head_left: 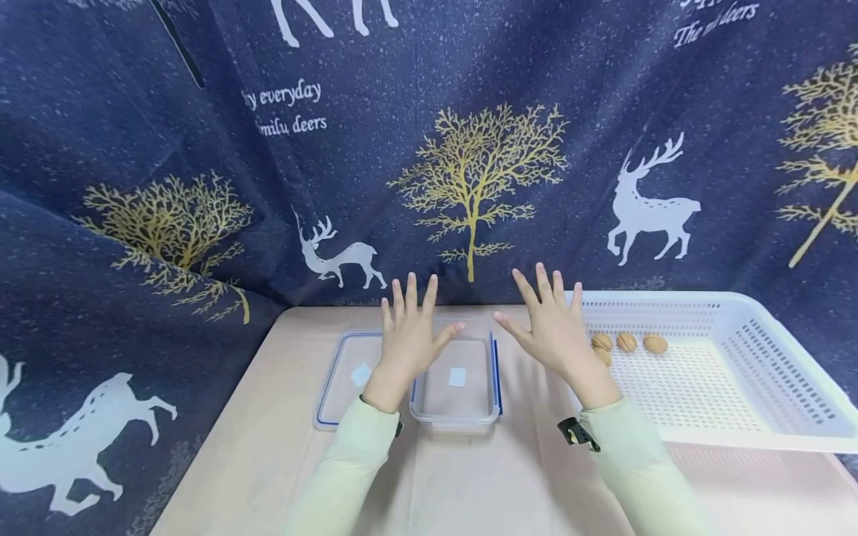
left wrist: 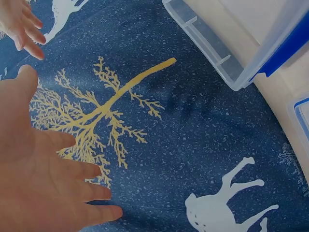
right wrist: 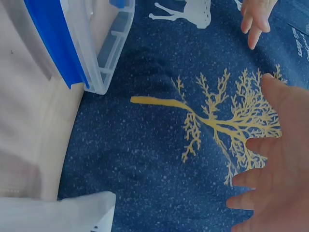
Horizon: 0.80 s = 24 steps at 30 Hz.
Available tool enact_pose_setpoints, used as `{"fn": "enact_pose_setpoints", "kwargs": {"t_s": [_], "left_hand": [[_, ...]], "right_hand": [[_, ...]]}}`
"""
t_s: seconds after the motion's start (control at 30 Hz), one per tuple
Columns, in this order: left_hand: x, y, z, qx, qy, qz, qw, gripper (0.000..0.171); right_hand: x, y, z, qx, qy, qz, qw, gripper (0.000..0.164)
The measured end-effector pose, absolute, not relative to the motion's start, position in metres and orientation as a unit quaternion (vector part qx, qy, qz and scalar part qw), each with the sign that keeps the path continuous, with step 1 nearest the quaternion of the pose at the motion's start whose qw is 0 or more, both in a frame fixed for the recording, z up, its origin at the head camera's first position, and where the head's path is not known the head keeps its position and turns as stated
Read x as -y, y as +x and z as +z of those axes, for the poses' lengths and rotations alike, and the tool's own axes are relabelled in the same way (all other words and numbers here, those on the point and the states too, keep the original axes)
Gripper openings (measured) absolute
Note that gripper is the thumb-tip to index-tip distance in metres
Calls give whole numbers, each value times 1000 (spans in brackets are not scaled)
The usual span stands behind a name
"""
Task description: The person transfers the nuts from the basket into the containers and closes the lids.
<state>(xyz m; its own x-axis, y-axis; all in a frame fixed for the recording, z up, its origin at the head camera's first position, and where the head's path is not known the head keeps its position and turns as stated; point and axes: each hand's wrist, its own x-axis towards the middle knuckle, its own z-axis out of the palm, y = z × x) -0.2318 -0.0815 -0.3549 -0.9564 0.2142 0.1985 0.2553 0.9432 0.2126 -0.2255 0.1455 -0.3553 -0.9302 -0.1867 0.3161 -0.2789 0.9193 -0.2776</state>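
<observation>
Both hands are held up over the table with fingers spread, and neither holds anything. My left hand [head_left: 407, 339] hovers between a clear plastic lid [head_left: 331, 376] with a blue seal line and a clear food container [head_left: 456, 424], overlapping both in the head view. A blue clip flap [head_left: 497, 380] stands along the container's right side. My right hand [head_left: 555, 331] is raised between the container and a white plastic basket [head_left: 710, 428]. Several walnuts [head_left: 626, 342] lie in the basket's back left part. In the wrist views, the fingers of the left hand [left wrist: 48, 174] and right hand [right wrist: 280, 164] reach out straight.
A dark blue cloth [head_left: 348, 179] with printed deer and trees hangs behind the pale table [head_left: 268, 417]. The basket fills the table's right side, its left edge partly behind the right forearm. Small pale stickers mark the lid and container.
</observation>
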Motion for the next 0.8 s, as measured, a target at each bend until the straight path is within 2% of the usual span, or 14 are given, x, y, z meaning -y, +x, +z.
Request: {"fn": "enact_pose_setpoints", "kwargs": {"t_s": [0.37, 0.8], "left_hand": [[89, -234, -357, 969, -142, -166, 117, 81], [103, -235, -367, 952, -153, -244, 107, 79]], "right_hand": [[-164, -234, -347, 959, 129, 199, 157, 79], [-192, -240, -338, 949, 135, 245, 145, 74]]}}
